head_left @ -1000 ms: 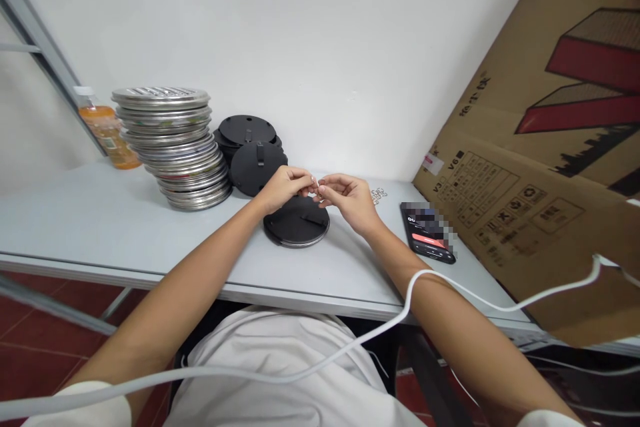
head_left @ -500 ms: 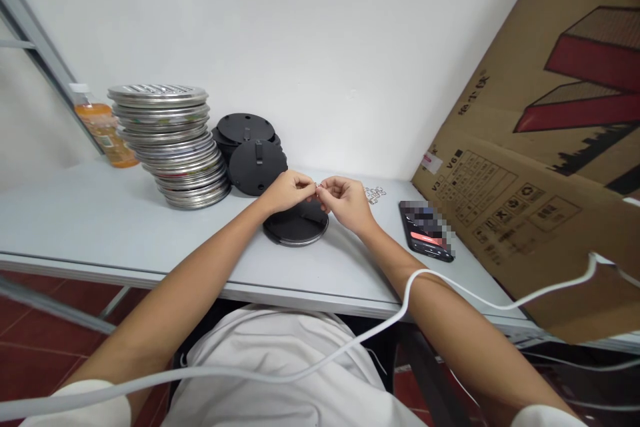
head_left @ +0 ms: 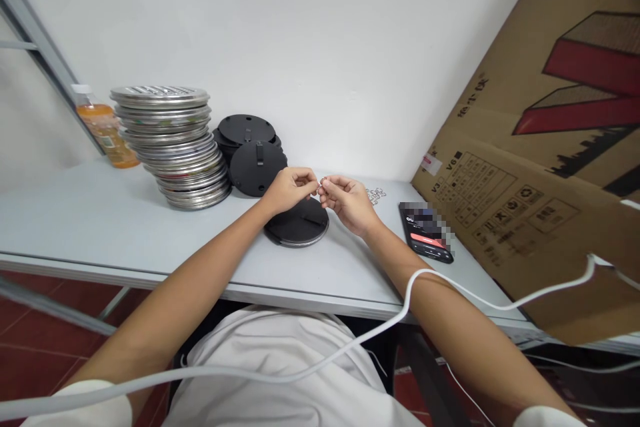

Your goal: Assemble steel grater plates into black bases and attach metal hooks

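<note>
Above a round black disc with a shiny metal rim [head_left: 296, 227], both hands meet at a small shiny metal piece [head_left: 323, 182], ring-like or bent, too small to make out fully. My left hand [head_left: 291, 191] pinches at its left side with thumb and forefinger. From the right, my right hand [head_left: 349, 203] has its thumb and fingers closed on the same piece. Several similar small metal pieces [head_left: 376, 195] lie on the table just behind the right hand. The disc lies flat beneath the hands, its far edge partly hidden by them.
Black round plates with clips [head_left: 259, 170] lean in a pile against the wall. Left of them rises a tall stack of metal-rimmed discs [head_left: 175, 147], beside an orange drink bottle [head_left: 107, 130]. A phone [head_left: 427, 233] and a large cardboard box [head_left: 525, 167] are at right. A white cable [head_left: 350, 347] crosses in front.
My fingers have shifted slightly on the small metal piece, which now shows more between the fingertips. The discs, plates and phone stay in place.
</note>
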`<act>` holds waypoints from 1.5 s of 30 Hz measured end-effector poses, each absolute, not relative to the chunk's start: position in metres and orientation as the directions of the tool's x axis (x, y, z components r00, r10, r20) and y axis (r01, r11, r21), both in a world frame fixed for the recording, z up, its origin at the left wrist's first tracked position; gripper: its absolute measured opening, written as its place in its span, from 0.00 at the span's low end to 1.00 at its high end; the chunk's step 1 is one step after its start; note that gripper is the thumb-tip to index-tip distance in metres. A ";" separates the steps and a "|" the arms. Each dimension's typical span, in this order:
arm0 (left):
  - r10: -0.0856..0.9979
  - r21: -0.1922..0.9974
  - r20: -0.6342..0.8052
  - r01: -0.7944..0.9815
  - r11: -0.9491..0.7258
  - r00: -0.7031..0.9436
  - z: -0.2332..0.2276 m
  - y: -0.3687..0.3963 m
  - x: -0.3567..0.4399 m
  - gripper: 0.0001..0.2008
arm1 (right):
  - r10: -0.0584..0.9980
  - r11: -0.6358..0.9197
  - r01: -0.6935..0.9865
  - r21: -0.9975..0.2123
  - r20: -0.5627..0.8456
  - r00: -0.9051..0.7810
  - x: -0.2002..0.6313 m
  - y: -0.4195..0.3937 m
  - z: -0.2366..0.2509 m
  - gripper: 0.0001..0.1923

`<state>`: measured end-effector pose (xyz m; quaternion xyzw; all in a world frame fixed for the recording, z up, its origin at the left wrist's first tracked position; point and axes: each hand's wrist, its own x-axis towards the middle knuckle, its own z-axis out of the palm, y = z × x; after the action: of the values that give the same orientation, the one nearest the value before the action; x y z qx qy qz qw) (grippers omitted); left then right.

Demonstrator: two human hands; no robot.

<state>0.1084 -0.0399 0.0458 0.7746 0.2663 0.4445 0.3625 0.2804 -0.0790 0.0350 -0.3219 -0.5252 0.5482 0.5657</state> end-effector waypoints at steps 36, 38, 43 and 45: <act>0.664 0.953 0.270 -0.097 -0.286 0.697 0.045 -0.041 0.110 0.24 | 0.833 0.549 -0.094 -0.830 0.553 -0.025 0.286 -0.074 0.031 0.13; 0.680 0.948 0.267 -0.059 -0.312 0.683 0.048 -0.043 0.110 0.23 | 0.834 0.546 -0.089 -0.833 0.551 -0.035 0.286 -0.075 0.032 0.13; 0.734 0.949 0.261 -0.028 -0.313 0.627 0.051 -0.045 0.111 0.23 | 0.833 0.547 -0.066 -0.834 0.551 -0.053 0.284 -0.080 0.035 0.11; 0.745 0.949 0.261 -0.021 -0.315 0.613 0.050 -0.045 0.112 0.23 | 0.835 0.544 -0.059 -0.837 0.547 -0.054 0.282 -0.080 0.035 0.12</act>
<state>0.1120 -0.0453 0.0504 0.7255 0.2495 0.3622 0.5293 0.2824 -0.0805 0.0355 -0.3091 -0.6282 0.3637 0.6145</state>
